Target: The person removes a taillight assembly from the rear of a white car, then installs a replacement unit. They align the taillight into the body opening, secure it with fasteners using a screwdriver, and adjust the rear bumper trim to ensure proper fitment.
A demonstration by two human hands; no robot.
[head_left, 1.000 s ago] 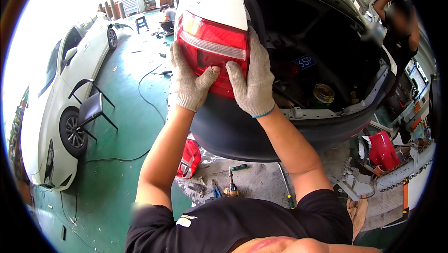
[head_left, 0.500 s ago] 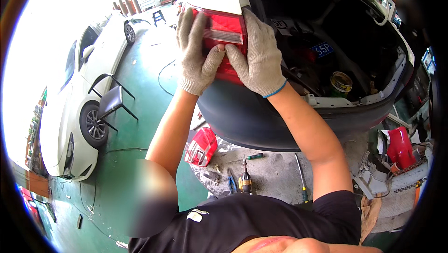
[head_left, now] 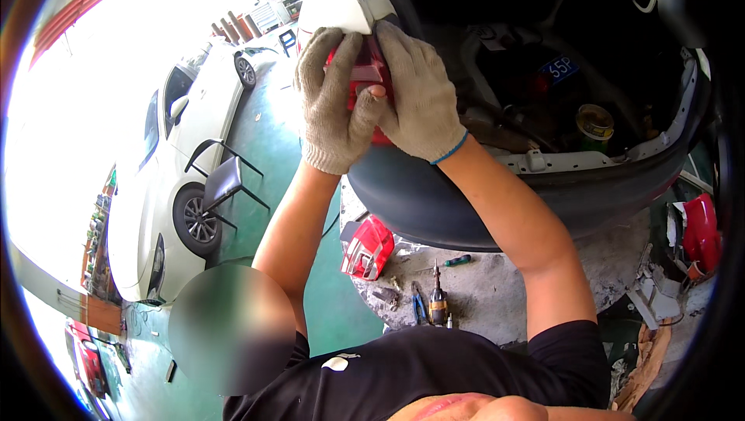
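At the rear corner of a car, a red tail light (head_left: 368,73) with a pale band across it shows between my two gloved hands. My left hand (head_left: 332,107), in a knitted beige glove, grips its left side with fingers pointing up; a bare thumb tip pokes out of the glove. On the opposite side my right hand (head_left: 423,99), whose glove has a blue cuff edge, presses along the light with fingers bent over it. The thumbs nearly meet in front. Much of the light is hidden under the gloves. White bodywork (head_left: 334,2) rises just above it.
Right of my hands lies the open trunk (head_left: 497,48) with a tin (head_left: 595,122) inside, over a dark bumper (head_left: 434,196). Below sit another tail light (head_left: 369,249), pliers (head_left: 419,304), a power screwdriver (head_left: 438,301) and a green-handled tool (head_left: 458,260). A chair (head_left: 223,180) stands by a white car (head_left: 147,204).
The view has shifted, so the surroundings sit farther right. Both hands have drawn closer together around the tail light, and less of it shows between them.
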